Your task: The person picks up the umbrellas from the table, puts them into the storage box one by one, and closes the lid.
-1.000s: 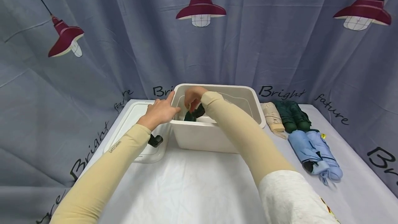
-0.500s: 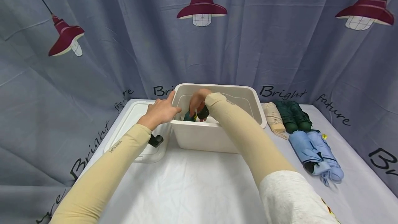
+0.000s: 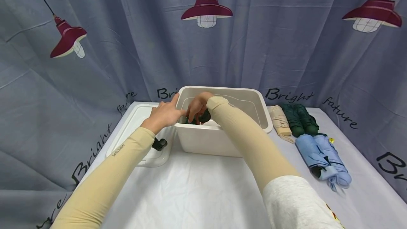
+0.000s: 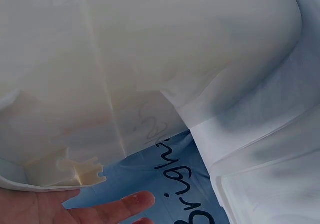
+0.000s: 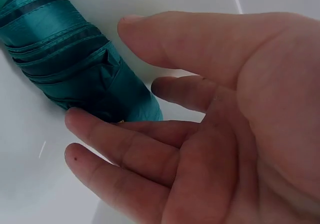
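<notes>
A white plastic bin (image 3: pixel 210 140) stands at the back of the table. My left hand (image 3: pixel 163 113) rests at its left rim with the fingers extended; in the left wrist view part of that hand (image 4: pixel 110 209) shows below the rim. My right hand (image 3: pixel 197 106) reaches down inside the bin, at its left end. In the right wrist view a teal-green folded umbrella (image 5: pixel 85 58) lies on the bin's floor. The fingers of the right hand (image 5: pixel 195 129) are spread and loosely bent beside it, one fingertip at its edge, with nothing gripped.
The bin's white lid (image 3: pixel 127 130) lies on the table at the left. To the right are a beige folded umbrella (image 3: pixel 279 119), dark green folded umbrellas (image 3: pixel 299 118) and light blue ones (image 3: pixel 322 158). A grey patterned curtain (image 3: pixel 152 45) hangs behind the table.
My right hand shifted slightly right and then back left inside the bin. Its fingers were at the green umbrella earlier and now reach lower, largely covering it. The left hand has not moved.
</notes>
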`<act>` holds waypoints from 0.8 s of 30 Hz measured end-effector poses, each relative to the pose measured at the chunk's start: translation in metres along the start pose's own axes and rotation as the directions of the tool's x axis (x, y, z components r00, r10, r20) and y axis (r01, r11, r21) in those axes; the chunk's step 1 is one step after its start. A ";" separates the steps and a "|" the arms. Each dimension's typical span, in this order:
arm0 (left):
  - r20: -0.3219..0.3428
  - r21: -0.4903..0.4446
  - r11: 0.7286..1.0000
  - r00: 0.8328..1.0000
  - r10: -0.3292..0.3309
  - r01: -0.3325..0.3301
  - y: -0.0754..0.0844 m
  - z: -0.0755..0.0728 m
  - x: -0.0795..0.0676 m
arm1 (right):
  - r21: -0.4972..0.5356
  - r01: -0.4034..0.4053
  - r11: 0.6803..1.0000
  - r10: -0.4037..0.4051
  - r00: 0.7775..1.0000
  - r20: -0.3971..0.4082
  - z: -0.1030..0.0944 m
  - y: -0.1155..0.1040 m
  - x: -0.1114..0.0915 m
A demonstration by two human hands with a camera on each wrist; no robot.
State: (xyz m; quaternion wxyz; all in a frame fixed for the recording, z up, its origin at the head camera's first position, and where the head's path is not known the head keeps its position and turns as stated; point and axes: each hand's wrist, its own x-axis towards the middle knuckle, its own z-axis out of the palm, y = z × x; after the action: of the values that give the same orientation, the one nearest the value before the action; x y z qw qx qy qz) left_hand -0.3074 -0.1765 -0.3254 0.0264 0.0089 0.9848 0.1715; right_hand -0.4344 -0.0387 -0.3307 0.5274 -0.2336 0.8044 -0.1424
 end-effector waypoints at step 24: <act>0.012 0.000 1.000 1.000 -0.010 0.010 0.001 0.000 -0.001 | -0.143 -0.032 0.989 0.023 0.998 -0.066 0.003 0.001 -0.029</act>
State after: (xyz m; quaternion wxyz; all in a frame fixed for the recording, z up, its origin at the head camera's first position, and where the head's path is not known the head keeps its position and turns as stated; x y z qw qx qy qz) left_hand -0.3063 -0.1754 -0.3250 0.0329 0.0050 0.9847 0.1713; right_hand -0.4225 -0.0225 -0.3097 0.4851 -0.2554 0.8321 -0.0840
